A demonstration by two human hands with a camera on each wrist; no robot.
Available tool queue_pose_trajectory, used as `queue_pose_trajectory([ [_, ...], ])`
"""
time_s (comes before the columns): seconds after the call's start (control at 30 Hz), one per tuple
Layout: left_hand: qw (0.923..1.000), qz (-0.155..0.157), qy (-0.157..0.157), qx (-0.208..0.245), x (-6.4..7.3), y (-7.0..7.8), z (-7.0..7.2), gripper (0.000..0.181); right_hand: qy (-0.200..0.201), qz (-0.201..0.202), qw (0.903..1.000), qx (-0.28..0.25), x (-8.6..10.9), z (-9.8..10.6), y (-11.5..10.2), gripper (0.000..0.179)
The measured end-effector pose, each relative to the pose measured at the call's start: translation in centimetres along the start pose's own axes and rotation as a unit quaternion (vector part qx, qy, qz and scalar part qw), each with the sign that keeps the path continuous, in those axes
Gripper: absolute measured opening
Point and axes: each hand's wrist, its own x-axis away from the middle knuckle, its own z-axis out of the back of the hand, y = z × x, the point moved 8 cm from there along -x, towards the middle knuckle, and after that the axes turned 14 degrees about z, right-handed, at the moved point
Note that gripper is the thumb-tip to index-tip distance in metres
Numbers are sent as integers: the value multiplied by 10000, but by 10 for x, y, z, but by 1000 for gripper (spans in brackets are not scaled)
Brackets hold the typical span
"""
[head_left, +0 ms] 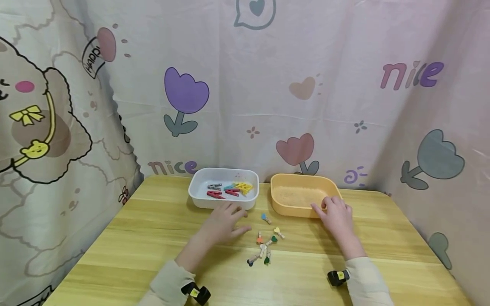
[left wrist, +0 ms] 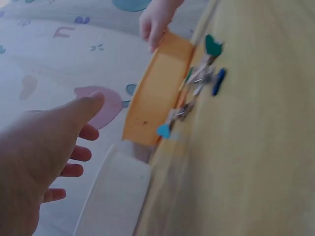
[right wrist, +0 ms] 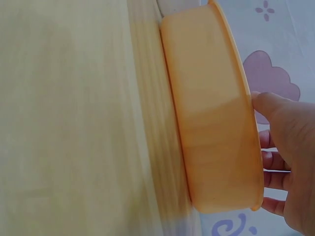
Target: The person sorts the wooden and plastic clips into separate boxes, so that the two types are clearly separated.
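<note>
My left hand (head_left: 226, 221) hovers by the near wall of the white bin (head_left: 199, 199), fingers loosely spread and holding nothing. In the left wrist view its thumb stands apart from the fingers. My right hand (head_left: 337, 214) is at the front right corner of the orange bin (head_left: 283, 208), thumb at the outer rim and fingers curled over it, as the right wrist view also shows. Between the hands lie several small wooden clothespins with heart tips, among them a blue-heart clothespin (head_left: 264, 217), a yellow-heart clothespin (head_left: 277, 231) and an orange-heart clothespin (head_left: 260, 239).
Inside the white bin lie plastic clothespins: red clothespins (head_left: 215, 194), a grey clothespin (head_left: 215, 186) and yellow clothespins (head_left: 243, 187). Both bins stand side by side at the back of the wooden table (head_left: 298, 276), before a printed curtain (head_left: 237, 85).
</note>
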Motion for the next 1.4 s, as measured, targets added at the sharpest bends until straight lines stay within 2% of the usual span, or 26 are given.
queue_pose_trajectory([
  [0.13, 9992, -120, -361, 112, 6, 8, -11, 38, 53, -8, 10000, 10, 1, 0, 1, 42],
  [0.37, 9965, -596, -571, -128, 13, 21, -22, 39, 59, 8, 10000, -35, -2, 0, 2, 42],
  [0.57, 9912, -888, -959, -224, 18, 36, -31, 34, 54, -40, 10000, -34, -3, 0, 5, 42],
  [0.77, 9879, -1134, -920, -522, 25, 45, -39, 25, 13, -65, 10000, -64, -3, -1, 6, 42],
  [1.03, 9877, -1062, -1091, -366, 31, 49, -41, 20, 26, -74, 9999, -87, -3, -2, 4, 41],
  [1.4, 9827, -954, -1568, -244, 33, 52, -44, 24, 21, -52, 10000, -53, -4, -2, 1, 42],
])
